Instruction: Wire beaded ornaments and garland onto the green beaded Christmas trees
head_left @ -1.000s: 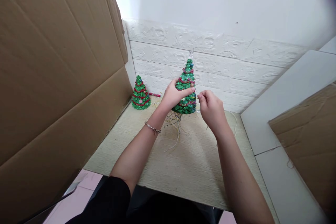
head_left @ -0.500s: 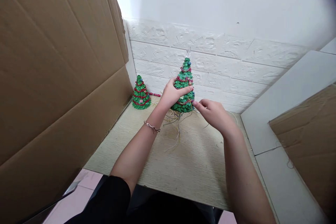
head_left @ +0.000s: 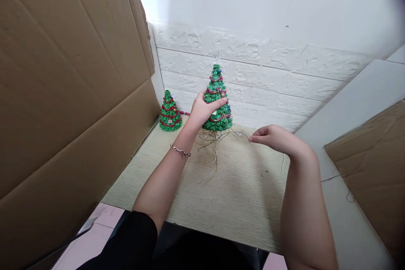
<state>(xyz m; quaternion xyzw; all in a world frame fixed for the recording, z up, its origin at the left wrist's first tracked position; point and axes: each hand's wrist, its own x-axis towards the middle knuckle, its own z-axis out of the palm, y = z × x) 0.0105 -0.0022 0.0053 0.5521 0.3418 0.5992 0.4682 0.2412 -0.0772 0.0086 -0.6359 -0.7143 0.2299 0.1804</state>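
A green glittery Christmas tree ornament [head_left: 216,80] with pink-red garland, small baubles and a clear tip stands upright in my left hand [head_left: 205,109]. The thumb lies across its front and the other fingers are hidden behind it. To the right, my right hand [head_left: 270,138] pinches the end of a thin dark strand [head_left: 236,132], which arcs back toward the tree's base. Whether it is wire or thread I cannot tell. Loose white, yellow and dark strands [head_left: 215,158] lie on the table below the tree. A yellowish strand hangs down the tree's front.
A smaller green tree ornament [head_left: 171,114] with red garland stands at the left on the wooden table [head_left: 221,206]. Behind it lies a thin red stick-like thing [head_left: 184,113]. Cardboard [head_left: 79,84] walls the left side, and a white brick-pattern wall [head_left: 253,80] closes the back.
My right hand has moved right, away from the tree's lower edge, drawing the dark strand out with it. My left hand and the tree have shifted slightly left and up.
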